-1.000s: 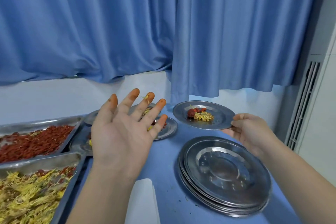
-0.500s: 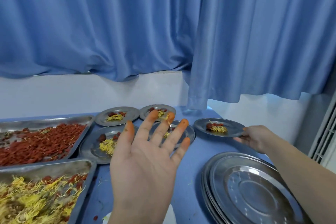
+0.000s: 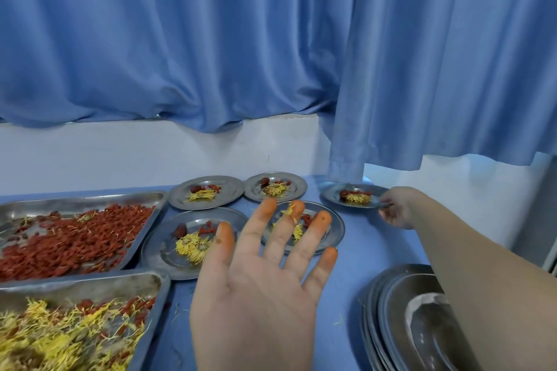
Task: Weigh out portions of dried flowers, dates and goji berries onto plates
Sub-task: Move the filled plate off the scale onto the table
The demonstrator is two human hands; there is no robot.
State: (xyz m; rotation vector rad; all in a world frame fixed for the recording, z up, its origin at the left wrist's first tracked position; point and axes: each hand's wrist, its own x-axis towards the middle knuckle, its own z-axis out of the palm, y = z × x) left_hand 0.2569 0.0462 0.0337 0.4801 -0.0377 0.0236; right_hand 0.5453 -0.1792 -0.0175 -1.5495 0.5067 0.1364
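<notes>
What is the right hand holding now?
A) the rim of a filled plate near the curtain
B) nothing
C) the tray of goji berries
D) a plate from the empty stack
A: the right hand grips the rim of the filled plate at the far right, below the curtain.

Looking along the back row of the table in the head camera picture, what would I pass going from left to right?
Back row: tray of goji berries → first filled plate → second filled plate → third filled plate, gripped at its rim → right hand.
</notes>
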